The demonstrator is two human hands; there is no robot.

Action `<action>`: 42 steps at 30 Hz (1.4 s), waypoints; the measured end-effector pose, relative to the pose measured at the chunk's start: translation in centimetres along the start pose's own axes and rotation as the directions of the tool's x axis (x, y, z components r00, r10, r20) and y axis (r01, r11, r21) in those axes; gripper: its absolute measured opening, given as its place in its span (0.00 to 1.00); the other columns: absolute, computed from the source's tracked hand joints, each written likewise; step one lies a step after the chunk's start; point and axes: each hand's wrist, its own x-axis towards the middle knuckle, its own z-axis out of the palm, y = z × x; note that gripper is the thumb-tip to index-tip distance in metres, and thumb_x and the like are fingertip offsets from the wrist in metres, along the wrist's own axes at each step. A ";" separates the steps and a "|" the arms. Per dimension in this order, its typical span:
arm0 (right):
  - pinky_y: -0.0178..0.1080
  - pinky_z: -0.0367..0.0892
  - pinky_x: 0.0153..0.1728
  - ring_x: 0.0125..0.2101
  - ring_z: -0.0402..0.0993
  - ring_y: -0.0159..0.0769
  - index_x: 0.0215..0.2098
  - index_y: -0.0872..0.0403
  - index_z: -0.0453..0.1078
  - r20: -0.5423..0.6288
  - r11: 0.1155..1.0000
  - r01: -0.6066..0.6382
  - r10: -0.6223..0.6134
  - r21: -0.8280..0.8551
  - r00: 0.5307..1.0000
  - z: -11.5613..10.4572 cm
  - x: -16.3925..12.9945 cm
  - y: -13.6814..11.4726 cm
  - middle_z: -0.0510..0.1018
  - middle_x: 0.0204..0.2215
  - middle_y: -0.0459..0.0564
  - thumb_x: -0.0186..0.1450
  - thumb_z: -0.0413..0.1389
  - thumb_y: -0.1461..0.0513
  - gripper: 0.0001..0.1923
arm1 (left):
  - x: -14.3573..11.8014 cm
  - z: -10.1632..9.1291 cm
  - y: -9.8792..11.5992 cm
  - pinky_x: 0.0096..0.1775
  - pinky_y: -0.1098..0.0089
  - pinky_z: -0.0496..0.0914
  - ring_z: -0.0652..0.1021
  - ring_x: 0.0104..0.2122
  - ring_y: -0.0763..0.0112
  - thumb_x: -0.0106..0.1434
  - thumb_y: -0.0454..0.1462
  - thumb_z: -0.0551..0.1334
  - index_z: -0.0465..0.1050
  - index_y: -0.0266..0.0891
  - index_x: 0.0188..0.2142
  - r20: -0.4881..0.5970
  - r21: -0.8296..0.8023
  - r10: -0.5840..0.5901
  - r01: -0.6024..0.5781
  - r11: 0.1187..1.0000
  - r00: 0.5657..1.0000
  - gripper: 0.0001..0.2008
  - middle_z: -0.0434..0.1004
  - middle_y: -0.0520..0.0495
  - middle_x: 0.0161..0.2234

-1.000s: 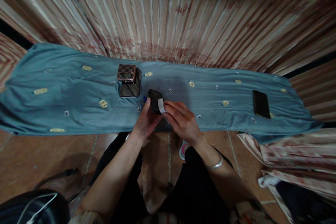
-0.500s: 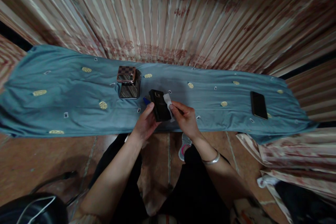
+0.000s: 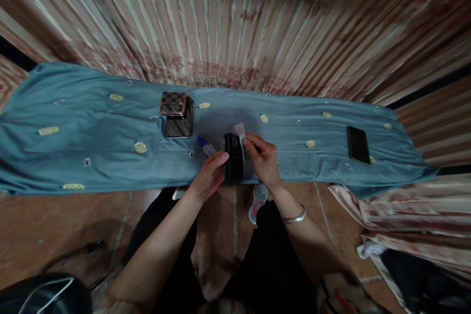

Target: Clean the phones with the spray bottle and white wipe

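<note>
My left hand (image 3: pixel 210 176) grips the left side of a black phone (image 3: pixel 233 163) that stands on edge over the near side of the blue cloth (image 3: pixel 91 142). My right hand (image 3: pixel 262 159) is at the phone's right side and pinches a small white wipe (image 3: pixel 240 132) against its upper corner. A silver bangle (image 3: pixel 294 218) circles my right wrist. A little clear bottle with a blue cap (image 3: pixel 207 146) lies on the cloth just left of the phone.
A shiny checkered box with its lid tilted (image 3: pixel 176 114) stands at the back left of my hands. A second black phone (image 3: pixel 358 144) lies flat at the cloth's right end. Striped curtain (image 3: pixel 235 19) hangs behind. A dark round object with a white cable (image 3: pixel 44 294) sits at the lower left.
The phone has been turned from lying tilted in my hands to standing on edge and shifted a little right. The white wipe moved from its front face to its upper right corner; the small bottle became visible.
</note>
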 end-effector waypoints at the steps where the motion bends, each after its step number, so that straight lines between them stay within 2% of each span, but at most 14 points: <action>1: 0.44 0.77 0.52 0.47 0.84 0.42 0.45 0.48 0.84 0.001 1.000 0.014 -0.014 -0.007 1.000 -0.1 0.0 0.0 0.87 0.44 0.49 0.71 0.60 0.49 0.16 | 0.0 0.0 -0.1 0.51 0.64 0.78 0.85 0.51 0.54 0.54 0.40 0.78 0.85 0.36 0.41 0.003 0.009 0.007 -0.008 1.000 1.000 0.17 0.88 0.43 0.41; 6: 0.45 0.76 0.56 0.51 0.83 0.41 0.47 0.48 0.84 0.023 0.986 0.150 -0.149 -0.065 0.989 -0.4 0.1 0.0 0.87 0.48 0.51 0.73 0.59 0.54 0.13 | 0.0 0.2 -0.3 0.52 0.61 0.78 0.85 0.50 0.52 0.52 0.40 0.79 0.86 0.37 0.40 0.013 0.056 0.019 -0.020 0.998 1.000 0.17 0.88 0.42 0.39; 10: 0.44 0.76 0.57 0.52 0.83 0.40 0.48 0.48 0.84 0.021 0.975 0.206 -0.205 -0.080 0.978 -0.5 -0.1 -0.4 0.87 0.49 0.51 0.73 0.58 0.55 0.13 | 0.0 0.2 -0.4 0.47 0.62 0.79 0.85 0.47 0.53 0.49 0.42 0.80 0.86 0.37 0.40 0.022 0.107 0.027 -0.029 0.994 0.999 0.19 0.88 0.43 0.38; 14: 0.45 0.74 0.59 0.54 0.82 0.42 0.50 0.48 0.82 0.048 0.988 0.147 -0.144 -0.055 0.988 -0.2 -0.3 -1.2 0.86 0.52 0.51 0.72 0.60 0.49 0.16 | 0.1 0.1 -0.4 0.44 0.64 0.78 0.85 0.46 0.54 0.46 0.44 0.82 0.87 0.39 0.41 -0.040 0.168 0.073 -0.065 0.984 0.997 0.23 0.88 0.43 0.40; 18: 0.43 0.76 0.50 0.45 0.83 0.42 0.50 0.49 0.81 0.110 0.999 0.020 -0.016 -0.029 0.994 -0.1 -0.6 -1.9 0.87 0.45 0.49 0.68 0.63 0.44 0.22 | 0.1 0.0 -0.4 0.51 0.64 0.75 0.84 0.50 0.55 0.46 0.40 0.82 0.87 0.39 0.43 -0.126 0.259 0.168 -0.131 0.957 0.978 0.23 0.89 0.43 0.42; 22: 0.40 0.75 0.42 0.37 0.80 0.38 0.50 0.49 0.81 0.160 0.998 -0.049 0.053 -0.028 0.986 -0.3 -0.7 -2.5 0.86 0.38 0.46 0.68 0.63 0.43 0.22 | 0.1 0.1 -0.2 0.53 0.66 0.72 0.83 0.48 0.58 0.45 0.36 0.82 0.87 0.40 0.41 -0.140 0.292 0.232 -0.184 0.939 0.962 0.21 0.87 0.46 0.36; 28: 0.36 0.70 0.34 0.31 0.74 0.35 0.43 0.50 0.83 0.158 0.986 -0.151 0.139 0.065 0.978 -0.3 -0.6 -2.5 0.81 0.30 0.43 0.64 0.66 0.46 0.19 | -0.2 0.4 -0.2 0.44 0.71 0.73 0.82 0.39 0.66 0.45 0.37 0.82 0.85 0.39 0.40 -0.092 0.326 0.250 -0.208 0.922 0.964 0.21 0.83 0.51 0.31; 33: 0.35 0.69 0.30 0.28 0.72 0.32 0.34 0.49 0.82 0.155 0.917 -0.281 0.245 0.284 0.957 0.2 -0.4 -2.4 0.79 0.26 0.41 0.58 0.69 0.46 0.17 | -0.6 0.8 -0.2 0.37 0.71 0.75 0.83 0.34 0.66 0.45 0.43 0.83 0.82 0.37 0.41 -0.077 0.158 0.158 -0.144 0.977 0.984 0.25 0.85 0.48 0.35; 37: 0.34 0.71 0.32 0.29 0.75 0.33 0.32 0.49 0.80 0.185 0.815 -0.390 0.344 0.428 0.921 0.3 -0.3 -2.5 0.82 0.28 0.42 0.54 0.71 0.44 0.19 | -0.8 1.1 -0.3 0.39 0.69 0.78 0.85 0.38 0.61 0.60 0.47 0.75 0.81 0.35 0.37 -0.085 -0.034 0.001 -0.004 0.999 0.996 0.17 0.85 0.45 0.33; 40: 0.35 0.72 0.30 0.29 0.76 0.33 0.33 0.49 0.79 0.217 0.786 -0.404 0.341 0.468 0.915 0.3 -0.3 -2.6 0.82 0.28 0.42 0.53 0.71 0.42 0.22 | -1.0 1.3 -0.5 0.33 0.68 0.78 0.85 0.34 0.61 0.68 0.52 0.66 0.82 0.35 0.40 -0.052 -0.133 -0.154 0.146 0.980 0.987 0.20 0.85 0.42 0.31; 42: 0.34 0.69 0.25 0.25 0.72 0.31 0.34 0.49 0.79 0.249 0.782 -0.416 0.336 0.464 0.908 0.4 -0.4 -2.7 0.80 0.26 0.41 0.53 0.71 0.42 0.23 | -1.2 1.4 -0.7 0.30 0.70 0.77 0.84 0.30 0.63 0.70 0.54 0.62 0.82 0.33 0.41 -0.007 -0.186 -0.188 0.184 0.965 0.982 0.24 0.85 0.39 0.31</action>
